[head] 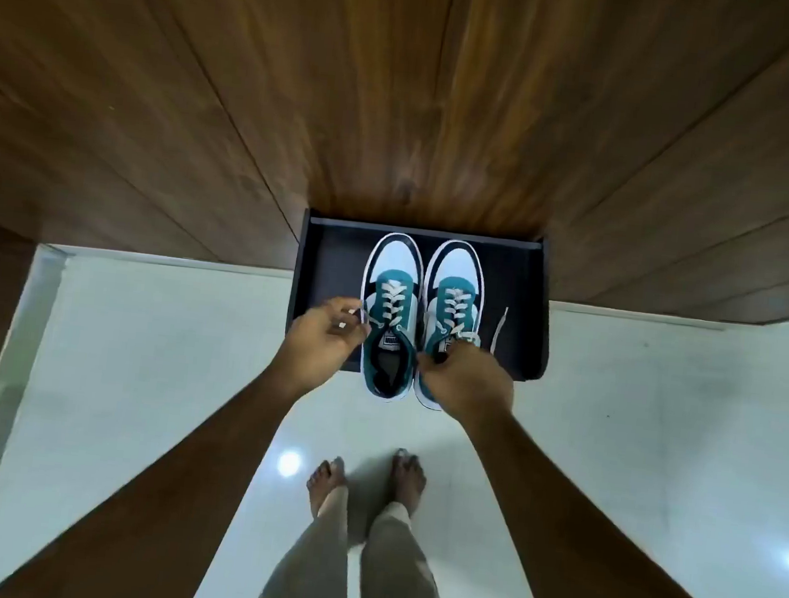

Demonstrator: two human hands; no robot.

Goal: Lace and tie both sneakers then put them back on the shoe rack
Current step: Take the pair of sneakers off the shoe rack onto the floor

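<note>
Two teal, white and black sneakers stand side by side on a black shoe rack shelf, toes pointing away from me. My left hand is beside the left sneaker, fingers pinched on a white lace end. My right hand covers the heel of the right sneaker, fingers curled at its collar. A loose white lace trails off the right sneaker's right side onto the shelf. Both sneakers' heels hang over the shelf's front edge.
Dark wooden panels rise behind and on both sides of the shelf. White glossy floor tiles spread below. My bare feet and beige trousers stand just in front of the shelf.
</note>
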